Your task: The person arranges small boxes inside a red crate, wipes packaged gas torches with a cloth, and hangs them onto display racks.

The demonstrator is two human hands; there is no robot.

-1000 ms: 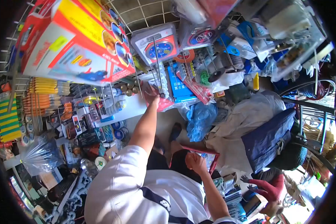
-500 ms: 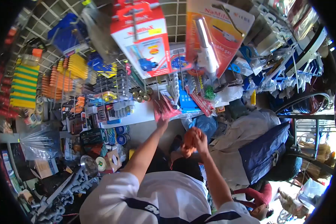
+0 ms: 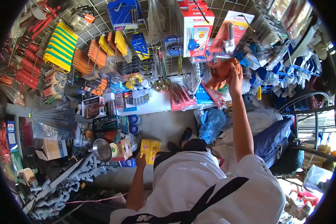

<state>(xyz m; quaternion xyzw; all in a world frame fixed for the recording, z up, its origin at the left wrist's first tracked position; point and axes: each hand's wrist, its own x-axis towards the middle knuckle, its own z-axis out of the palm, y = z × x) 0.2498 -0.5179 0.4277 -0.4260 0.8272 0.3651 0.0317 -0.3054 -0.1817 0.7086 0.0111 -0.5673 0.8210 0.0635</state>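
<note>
My right hand [image 3: 234, 78] is raised to the display, its fingers closed on a crumpled orange-brown cloth [image 3: 221, 74]. That cloth is just below the hanging gas torch pack [image 3: 229, 39] and above the pink and blue packets; whether it touches them I cannot tell. Low on the left, my left hand [image 3: 140, 160] is at the left edge of a yellow box [image 3: 151, 150]. Its fingers are too small and shadowed to show whether they grip the box. Pink packets [image 3: 183, 98] lie on the white shelf [image 3: 156, 102].
Wire racks hold hanging packs, including a red and white torch box [image 3: 198, 33] and yellow-green striped goods [image 3: 61, 46]. Grey pipe fittings [image 3: 59, 194] and a metal bowl [image 3: 102, 149] crowd the left. A blue plastic bag [image 3: 212, 125] and a covered pile [image 3: 265, 138] are on the right.
My right hand has lifted the orange-brown cloth from near my lap up to the display. My left hand has left the pink packets and dropped to the yellow box. The view has shifted.
</note>
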